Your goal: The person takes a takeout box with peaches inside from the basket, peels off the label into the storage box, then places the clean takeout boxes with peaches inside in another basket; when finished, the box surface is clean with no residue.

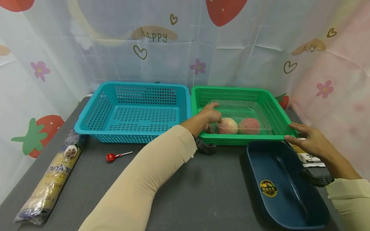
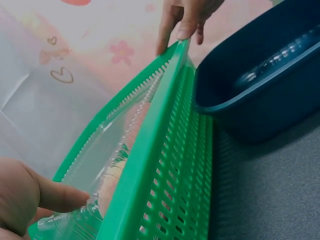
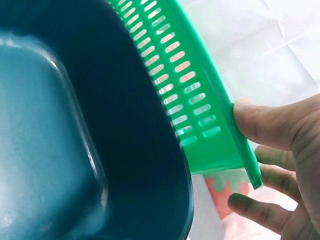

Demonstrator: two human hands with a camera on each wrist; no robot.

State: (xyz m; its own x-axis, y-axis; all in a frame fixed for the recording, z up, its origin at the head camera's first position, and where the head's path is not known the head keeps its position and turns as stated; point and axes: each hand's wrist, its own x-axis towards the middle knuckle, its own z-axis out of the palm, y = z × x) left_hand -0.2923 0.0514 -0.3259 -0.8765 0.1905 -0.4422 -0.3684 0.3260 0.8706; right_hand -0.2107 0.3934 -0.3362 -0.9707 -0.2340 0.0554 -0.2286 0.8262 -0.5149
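A clear plastic box (image 1: 237, 110) with two round pinkish fruits that look like peaches (image 1: 250, 126) lies inside the green basket (image 1: 237, 137). My left hand (image 1: 206, 117) reaches over the basket's near left side and holds the left end of the box, fingers spread across it. In the left wrist view, a fingertip of the left hand (image 2: 45, 195) presses the box's edge. My right hand (image 1: 310, 141) holds the basket's near right corner. The right wrist view shows the thumb of the right hand (image 3: 285, 150) on the green rim, with fingers on the other side.
A blue basket (image 1: 133, 132) stands left of the green one. A dark blue tub (image 1: 286, 192) sits right in front of the green basket, beside a partly hidden packet (image 1: 310, 160). Further left lie a red lollipop (image 1: 111, 157) and a long noodle-like packet (image 1: 52, 179). Curtains hang behind.
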